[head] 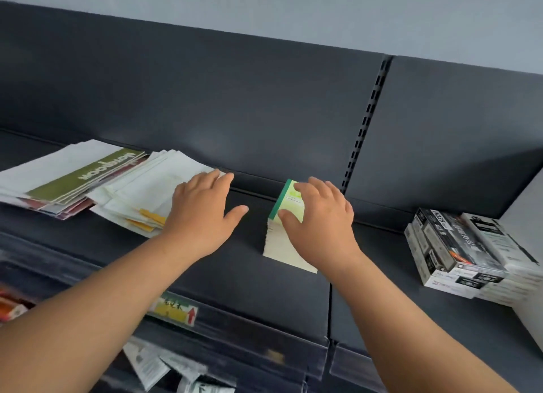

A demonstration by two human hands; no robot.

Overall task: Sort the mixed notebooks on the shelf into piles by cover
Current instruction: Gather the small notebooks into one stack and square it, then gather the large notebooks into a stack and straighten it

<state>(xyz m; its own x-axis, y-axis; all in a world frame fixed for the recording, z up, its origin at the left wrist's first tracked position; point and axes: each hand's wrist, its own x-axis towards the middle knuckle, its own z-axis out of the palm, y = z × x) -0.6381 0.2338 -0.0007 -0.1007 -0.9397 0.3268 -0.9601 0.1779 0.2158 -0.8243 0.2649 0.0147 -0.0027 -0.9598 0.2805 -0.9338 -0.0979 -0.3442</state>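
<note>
Roughly, the sorting seems about half done. Toward the left end of the dark grey metal shelf [241, 260] lies a heap topped by an olive-green paper notebook [85, 175], which still looks mixed. The left hand [202, 210] rests flat, fingers spread, on the loose pile of white-cover notebooks [141, 193] beside it. At mid-shelf the right hand [320, 216] lies open upon a small green-spined notebook stack [286, 198].

Head cam, wide-angle, looks fwd/down, close over shelf [249, 275].
</note>
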